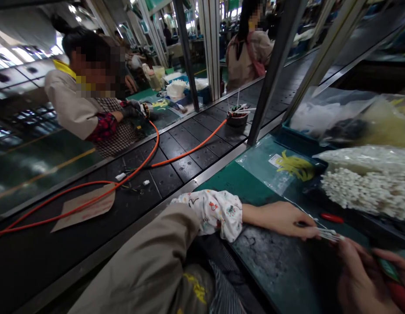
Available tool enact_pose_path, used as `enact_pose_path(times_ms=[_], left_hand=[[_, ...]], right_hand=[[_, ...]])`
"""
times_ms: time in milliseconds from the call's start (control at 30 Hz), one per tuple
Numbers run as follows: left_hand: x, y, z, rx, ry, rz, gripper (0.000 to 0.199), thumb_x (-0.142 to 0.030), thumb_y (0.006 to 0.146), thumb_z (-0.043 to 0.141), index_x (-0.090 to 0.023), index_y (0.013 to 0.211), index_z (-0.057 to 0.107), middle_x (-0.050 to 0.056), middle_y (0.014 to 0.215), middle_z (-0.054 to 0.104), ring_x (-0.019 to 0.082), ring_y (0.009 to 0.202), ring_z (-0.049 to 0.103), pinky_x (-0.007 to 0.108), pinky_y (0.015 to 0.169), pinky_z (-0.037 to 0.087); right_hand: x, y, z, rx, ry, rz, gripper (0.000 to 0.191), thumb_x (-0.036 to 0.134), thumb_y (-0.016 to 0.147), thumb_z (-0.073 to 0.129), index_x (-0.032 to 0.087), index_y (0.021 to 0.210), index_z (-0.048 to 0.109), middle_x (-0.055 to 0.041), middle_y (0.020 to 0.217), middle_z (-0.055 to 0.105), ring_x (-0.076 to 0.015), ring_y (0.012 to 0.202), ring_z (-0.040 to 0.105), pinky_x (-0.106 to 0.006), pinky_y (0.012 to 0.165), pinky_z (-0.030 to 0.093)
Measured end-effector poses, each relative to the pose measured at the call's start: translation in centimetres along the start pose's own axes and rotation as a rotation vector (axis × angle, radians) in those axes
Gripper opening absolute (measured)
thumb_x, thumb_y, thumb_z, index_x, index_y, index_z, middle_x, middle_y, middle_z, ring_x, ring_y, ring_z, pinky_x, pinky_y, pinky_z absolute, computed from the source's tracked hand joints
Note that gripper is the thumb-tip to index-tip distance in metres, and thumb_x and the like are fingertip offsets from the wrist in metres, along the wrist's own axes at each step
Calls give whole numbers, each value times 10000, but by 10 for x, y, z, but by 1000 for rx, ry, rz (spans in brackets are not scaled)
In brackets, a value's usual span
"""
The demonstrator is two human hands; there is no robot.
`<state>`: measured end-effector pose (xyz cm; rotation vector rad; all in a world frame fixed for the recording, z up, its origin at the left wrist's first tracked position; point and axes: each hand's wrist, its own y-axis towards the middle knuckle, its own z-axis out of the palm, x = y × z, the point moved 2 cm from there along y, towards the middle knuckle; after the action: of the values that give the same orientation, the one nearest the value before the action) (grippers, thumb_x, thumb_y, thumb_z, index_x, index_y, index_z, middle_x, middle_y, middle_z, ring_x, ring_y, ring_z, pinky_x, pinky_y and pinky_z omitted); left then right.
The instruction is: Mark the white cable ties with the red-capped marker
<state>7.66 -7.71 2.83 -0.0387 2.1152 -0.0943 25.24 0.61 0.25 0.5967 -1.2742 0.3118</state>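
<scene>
My left hand, in a patterned white sleeve cover, is closed in a pinch on a small bunch of thin white wires over the green work mat. At the lower right edge, my right hand meets the far end of the wires with its fingertips. Within that same hand rests a tool with a red and green handle; its working end cannot be made out. A small red object lies on the mat just beyond the wires.
Bags of white parts and yellow strips lie at the right, by a blue bin. Left runs a conveyor with an orange cable, a cardboard piece and a round pot. Metal posts rise ahead. A co-worker sits across.
</scene>
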Motion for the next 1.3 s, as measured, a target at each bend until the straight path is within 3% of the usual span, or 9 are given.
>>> enact_pose_path(times_ms=[67, 133, 233, 267, 333, 500, 800, 1000, 1300], left_hand=[[1, 0, 0, -40, 14, 6, 261, -313, 1023, 577, -121, 1054, 751, 9, 845, 749, 126, 758, 654, 210, 681, 432], [1, -2, 1, -72, -2, 20, 225, -276, 1015, 591, -130, 1012, 761, 19, 828, 752, 127, 746, 655, 218, 668, 430], [-2, -6, 4, -80, -107, 33, 275, -291, 1040, 558, -124, 958, 760, 27, 787, 744, 133, 735, 658, 227, 693, 439], [-3, -8, 4, -87, -124, 32, 320, -313, 1047, 545, -121, 899, 754, 35, 778, 740, 134, 727, 646, 234, 704, 437], [-4, -9, 3, -113, -155, 14, 379, -318, 1046, 534, -120, 791, 733, 47, 768, 729, 136, 714, 619, 243, 706, 427], [-5, -6, -1, -79, -217, -56, 455, -432, 1029, 511, -120, 764, 710, 10, 655, 612, 106, 569, 471, 243, 590, 337], [-3, -5, 4, -71, -162, -15, 500, -485, 1017, 476, -130, 729, 679, 19, 707, 638, 124, 647, 507, 251, 654, 344], [-4, -5, 6, -72, -63, -21, 446, -405, 1026, 483, -140, 722, 674, 7, 666, 644, 128, 635, 527, 257, 658, 342], [-5, -5, 5, -144, -125, -34, 397, -379, 1012, 554, -131, 737, 697, 21, 724, 699, 131, 678, 564, 244, 662, 366]], right_hand=[[2, 0, 4, -171, -74, 84, 421, 262, 826, 848, 397, 1181, 666, 118, 984, 761, -148, 976, 754, -212, 1056, 601], [5, 1, 8, -264, -135, 139, 428, 380, 715, 928, 416, 1063, 682, 74, 884, 745, -206, 880, 761, -342, 1058, 619], [9, 4, 10, -274, -180, 76, 522, 399, 578, 993, 356, 953, 632, 12, 818, 711, -246, 784, 739, -457, 991, 616], [10, 4, 11, -207, -188, 86, 505, 406, 642, 962, 331, 981, 595, 5, 866, 711, -235, 828, 741, -463, 994, 604], [11, 3, 11, -162, -195, 48, 473, 424, 721, 906, 292, 988, 538, 14, 875, 716, -210, 827, 742, -425, 917, 612], [7, 5, 15, -118, -159, 60, 434, 375, 793, 852, 275, 989, 478, 14, 888, 757, -170, 776, 738, -317, 760, 602], [5, 6, 14, -71, -128, 53, 389, 331, 822, 836, 258, 992, 494, 29, 858, 750, -158, 751, 745, -300, 762, 603], [1, 8, 11, -15, -89, 111, 427, 376, 809, 854, 269, 1002, 488, 24, 911, 755, -156, 748, 743, -302, 766, 604], [-2, 10, 11, -118, -89, 121, 489, 396, 769, 882, 266, 955, 448, 43, 828, 749, -155, 732, 732, -287, 757, 585]])
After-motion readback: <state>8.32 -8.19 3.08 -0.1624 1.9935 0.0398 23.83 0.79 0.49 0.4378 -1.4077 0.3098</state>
